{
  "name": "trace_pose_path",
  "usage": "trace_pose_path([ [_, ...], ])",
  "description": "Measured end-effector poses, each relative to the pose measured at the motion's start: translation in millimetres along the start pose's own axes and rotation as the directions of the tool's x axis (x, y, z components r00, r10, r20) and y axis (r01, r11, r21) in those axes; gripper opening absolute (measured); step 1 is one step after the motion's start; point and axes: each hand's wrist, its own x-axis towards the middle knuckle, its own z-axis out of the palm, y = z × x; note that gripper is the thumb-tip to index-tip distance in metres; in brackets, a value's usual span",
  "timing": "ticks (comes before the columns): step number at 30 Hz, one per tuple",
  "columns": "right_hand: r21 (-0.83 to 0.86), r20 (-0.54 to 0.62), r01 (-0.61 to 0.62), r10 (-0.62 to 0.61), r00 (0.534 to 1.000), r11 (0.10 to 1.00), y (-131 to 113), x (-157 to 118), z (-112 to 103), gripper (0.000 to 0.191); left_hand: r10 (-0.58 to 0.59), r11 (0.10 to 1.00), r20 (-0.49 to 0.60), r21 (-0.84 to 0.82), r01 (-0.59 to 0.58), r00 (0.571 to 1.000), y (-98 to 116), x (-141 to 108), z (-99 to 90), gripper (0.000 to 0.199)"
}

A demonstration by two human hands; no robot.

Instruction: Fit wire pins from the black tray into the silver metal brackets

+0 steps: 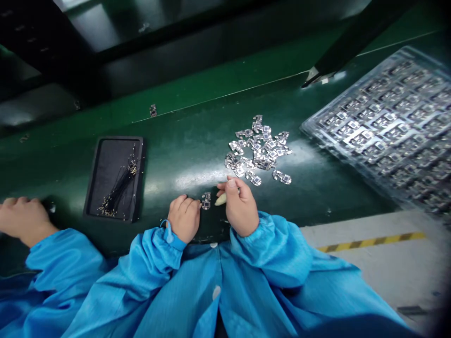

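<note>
My left hand (184,218) rests on the green table with its fingers curled, its fingertips at the left edge of a small circuit board (206,201). To the right of that board, my right hand (241,204) is closed around a pale, blunt-ended object (221,200), whose tip points left toward the board. Just beyond my right hand lies a loose pile of small silvery circuit boards (264,150). A blue strap circles my left wrist.
A black tray (90,188) with thin black wires (120,190) stands at the left. Another person's hand (26,218) lies at the far left. Clear plastic trays of boards (384,126) fill the right. One board (152,111) sits near the back ledge.
</note>
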Motion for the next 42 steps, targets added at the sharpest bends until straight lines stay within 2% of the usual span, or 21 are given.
trace_pose_path([
  [1, -0.023, -0.027, 0.120, -0.120, 0.992, 0.993, 3.3, -0.9, 1.3, 0.026, 0.005, 1.000, 0.000, 0.004, -0.005, 1.000, 0.1, 0.2, 0.7, 0.011],
  [3, -0.064, -0.053, 0.326, -0.330, 0.943, 0.943, 10.2, -2.9, 3.9, 0.020, 0.014, 1.000, 0.002, 0.010, -0.014, 1.000, 0.4, 0.4, 1.3, 0.011],
  [6, -0.105, -0.061, 0.496, -0.504, 0.862, 0.862, 18.5, -4.9, 6.8, 0.017, 0.021, 1.000, 0.008, 0.020, -0.022, 1.000, 0.8, 0.9, 1.6, 0.011],
  [9, -0.131, -0.053, 0.539, -0.549, 0.834, 0.832, 21.5, -5.2, 7.3, 0.018, 0.022, 0.999, 0.013, 0.030, -0.022, 1.000, 1.1, 1.5, 1.9, 0.011],
  [21, -0.196, -0.025, 0.553, -0.568, 0.822, 0.810, 20.4, -6.3, 6.0, 0.018, 0.024, 0.999, 0.038, 0.030, -0.025, 0.999, 1.8, 1.9, 1.8, 0.013],
  [24, -0.276, 0.017, 0.591, -0.611, 0.791, 0.758, 14.1, -4.8, 4.7, 0.016, 0.027, 0.999, 0.029, 0.037, -0.028, 0.999, 1.7, 1.6, 1.8, 0.013],
  [27, -0.400, 0.173, 0.686, -0.685, 0.708, 0.608, 2.2, -2.4, 7.2, 0.020, 0.042, 0.998, 0.025, 0.039, -0.043, 0.999, -0.1, -0.1, 2.6, 0.015],
  [30, -0.446, 0.391, 0.806, -0.725, 0.567, 0.389, -8.1, -0.6, 15.2, 0.031, 0.076, 0.997, 0.026, 0.029, -0.076, 0.997, -3.2, -2.2, 3.9, 0.018],
  [31, -0.444, 0.424, 0.831, -0.738, 0.525, 0.336, -10.0, -0.1, 18.1, 0.033, 0.086, 0.996, 0.026, 0.031, -0.087, 0.996, -4.0, -2.5, 4.2, 0.018],
  [33, -0.441, 0.426, 0.849, -0.765, 0.483, 0.290, -11.3, 1.3, 22.3, 0.036, 0.101, 0.994, 0.028, 0.038, -0.102, 0.995, -5.0, -2.0, 4.6, 0.018],
  [35, -0.437, 0.396, 0.840, -0.770, 0.500, 0.321, -10.0, 3.0, 22.6, 0.036, 0.102, 0.994, 0.031, 0.048, -0.103, 0.994, -4.8, -0.5, 4.4, 0.017],
  [36, -0.436, 0.377, 0.823, -0.757, 0.534, 0.363, -8.5, 3.8, 21.2, 0.036, 0.098, 0.994, 0.032, 0.053, -0.100, 0.995, -4.2, 0.4, 4.2, 0.017],
  [38, -0.424, 0.311, 0.759, -0.708, 0.634, 0.494, -3.5, 5.0, 16.5, 0.033, 0.085, 0.994, 0.027, 0.062, -0.087, 0.996, -2.5, 2.1, 3.7, 0.015],
  [40, -0.374, 0.175, 0.640, -0.627, 0.759, 0.671, 3.9, 5.4, 11.5, 0.026, 0.071, 0.995, 0.018, 0.066, -0.072, 0.997, -0.9, 3.0, 3.6, 0.012],
  [42, -0.261, 0.016, 0.513, -0.527, 0.849, 0.818, 12.2, 5.1, 8.4, 0.020, 0.061, 0.996, 0.011, 0.063, -0.062, 0.998, 0.2, 3.3, 3.8, 0.010],
])
